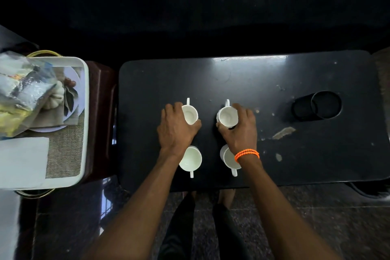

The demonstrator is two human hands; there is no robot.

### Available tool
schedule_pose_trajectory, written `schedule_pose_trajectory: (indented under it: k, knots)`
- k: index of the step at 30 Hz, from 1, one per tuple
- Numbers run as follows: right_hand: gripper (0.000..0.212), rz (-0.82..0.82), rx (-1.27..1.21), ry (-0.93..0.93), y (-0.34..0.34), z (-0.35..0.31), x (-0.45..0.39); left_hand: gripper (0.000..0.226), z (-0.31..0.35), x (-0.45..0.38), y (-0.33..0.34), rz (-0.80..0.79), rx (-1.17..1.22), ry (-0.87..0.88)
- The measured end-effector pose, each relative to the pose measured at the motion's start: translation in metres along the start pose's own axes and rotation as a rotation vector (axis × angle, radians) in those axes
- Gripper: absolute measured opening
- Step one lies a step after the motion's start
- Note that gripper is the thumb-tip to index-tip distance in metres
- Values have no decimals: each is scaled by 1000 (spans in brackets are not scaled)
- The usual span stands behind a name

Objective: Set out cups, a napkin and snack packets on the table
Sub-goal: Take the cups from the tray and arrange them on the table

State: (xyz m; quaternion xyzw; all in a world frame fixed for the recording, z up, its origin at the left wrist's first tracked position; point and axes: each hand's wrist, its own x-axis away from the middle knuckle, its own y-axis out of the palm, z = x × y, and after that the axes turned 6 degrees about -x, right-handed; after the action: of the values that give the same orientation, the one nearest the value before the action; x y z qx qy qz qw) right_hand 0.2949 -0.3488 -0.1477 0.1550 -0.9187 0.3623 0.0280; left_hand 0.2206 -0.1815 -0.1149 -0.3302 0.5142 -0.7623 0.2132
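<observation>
Both hands (177,127) grip far cups (190,114) — handles pointing away.

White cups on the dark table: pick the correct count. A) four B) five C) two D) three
A, four: the left hand and right hand each grip one far cup, and two near cups stand on the table under the wrists.

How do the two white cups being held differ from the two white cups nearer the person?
The far white cups are each gripped, by the left hand and the right hand, with handles pointing away from the person. The near white cups stand free, partly under the wrists, handles pointing toward the person. All four look alike, upright and empty on the dark table.
</observation>
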Motion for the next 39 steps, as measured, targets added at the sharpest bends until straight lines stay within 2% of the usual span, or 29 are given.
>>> schedule_pose_trajectory:
  k: [3,5,8,10,14,18,25,28,31,35,37,39]
  knots:
    - [79,31,-33,29,-7,1,8,85,-3,14,-5,11,78,-45]
    - [78,102,-58,69,-15,0,23,92,-7,34,-9,13,135,-106]
    - [71,152,-36,95,-21,2,57,96,-12,67,-4,-128,196,-191]
    - [71,115,-20,139,-20,3,78,95,-13,83,2,-222,205,-222]
    - [77,52,-30,183,-11,7,104,88,-13,95,11,-281,179,-242]
    - [77,44,-14,199,-7,9,106,77,-12,94,13,-269,183,-250]
    - [75,7,7,206,-11,9,105,73,-13,93,11,-282,175,-259]
    - [77,-8,47,216,-13,4,102,76,-15,95,10,-294,201,-255]
    - [76,64,99,221,-15,-6,89,90,-16,93,6,-299,270,-305]
    - [67,144,67,146,-16,-18,46,94,-18,66,-2,-175,367,-310]
    - [69,76,66,122,-14,-24,22,96,-18,41,-7,-136,369,-240]
    - [75,-19,99,105,-9,-29,3,101,-16,19,-12,-163,375,-160]
